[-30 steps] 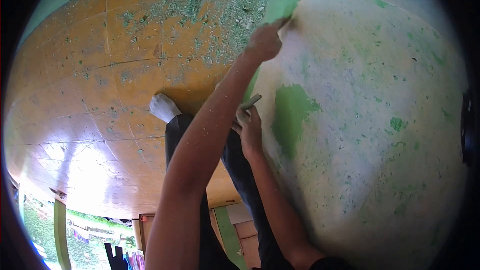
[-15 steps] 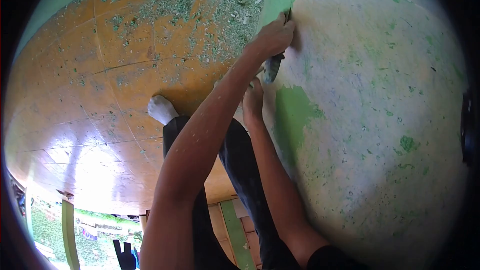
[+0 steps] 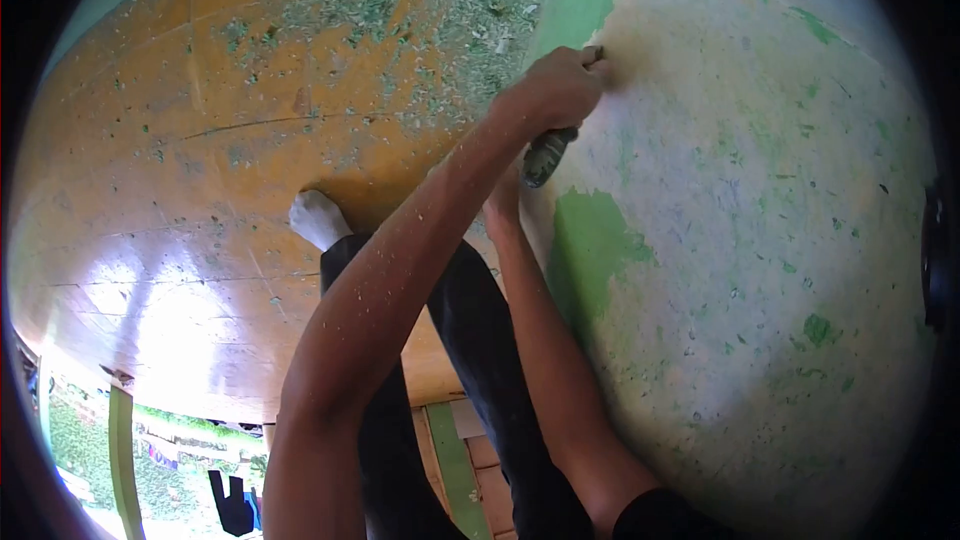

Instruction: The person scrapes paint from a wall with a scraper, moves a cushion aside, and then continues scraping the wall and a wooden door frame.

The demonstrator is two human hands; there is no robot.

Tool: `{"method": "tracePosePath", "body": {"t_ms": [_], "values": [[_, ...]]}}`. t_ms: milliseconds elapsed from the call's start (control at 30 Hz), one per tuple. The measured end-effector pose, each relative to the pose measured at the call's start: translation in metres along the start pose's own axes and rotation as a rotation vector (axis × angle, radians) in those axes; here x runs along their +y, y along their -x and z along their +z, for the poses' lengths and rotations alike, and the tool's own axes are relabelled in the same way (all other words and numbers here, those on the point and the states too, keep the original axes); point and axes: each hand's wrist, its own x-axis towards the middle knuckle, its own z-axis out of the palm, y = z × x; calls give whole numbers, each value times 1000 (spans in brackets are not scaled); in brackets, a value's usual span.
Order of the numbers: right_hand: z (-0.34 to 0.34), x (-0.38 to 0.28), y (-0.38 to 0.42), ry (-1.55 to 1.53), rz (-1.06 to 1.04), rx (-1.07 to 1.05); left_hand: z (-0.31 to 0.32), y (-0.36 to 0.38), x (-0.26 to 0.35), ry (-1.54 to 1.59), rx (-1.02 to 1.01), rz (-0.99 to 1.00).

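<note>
My left hand point(image 3: 565, 85) is closed around a paint scraper, its dark, mottled handle point(image 3: 545, 158) sticking out below the fist. The front end of the tool is mostly hidden by my fingers, close against the wall point(image 3: 740, 220). Near the fist lies a strip of green paint point(image 3: 575, 10) beside a bare, whitish area. My right hand point(image 3: 504, 202) is lower, by the foot of the wall, partly covered by my left forearm. Its fingers do not show. A larger green paint patch point(image 3: 590, 250) remains on the wall to its right.
Green and pale paint flakes point(image 3: 430, 0) cover the far part of the orange-brown tiled floor point(image 3: 130, 160). My foot point(image 3: 318, 220) and dark trousers are at the middle. A bright opening point(image 3: 170, 460) shows at the lower left. A dark object point(image 3: 935, 255) sits at the right edge.
My left hand has drawn back slightly toward me and to the right with the scraper, whose thin blade showed before. More of my right hand is now hidden. The view has shifted slightly.
</note>
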Motion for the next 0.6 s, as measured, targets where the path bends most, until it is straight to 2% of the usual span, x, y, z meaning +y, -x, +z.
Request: {"method": "tracePosePath", "body": {"t_ms": [67,100,200,267,333,367,400,467,500,567,600], "values": [[7,-17,11,-144,106,18,-4,-27,-17,-109,70,57],[9,-14,12,-144,111,19,-10,-34,-8,-74,49,-115],[18,-14,9,-298,155,56,-19,-26,-1,-53,-55,-26],[20,-19,11,-208,119,64,-10,-21,0,18,-12,-31],[21,-12,12,-250,119,41,-10,-43,-15,-73,99,-12],[22,-10,11,-297,116,14,-14,-55,-14,-6,109,-131],[21,-13,11,-288,113,9,-18,-52,-8,0,116,-126],[21,-21,11,-222,151,28,-24,-36,6,-78,4,-26],[23,-16,7,-226,145,28,-15,-18,11,37,33,90],[25,1,6,-348,29,50,-15,-25,14,-7,42,74],[27,0,14,-342,43,53,-16,-29,11,-45,58,47]]}}
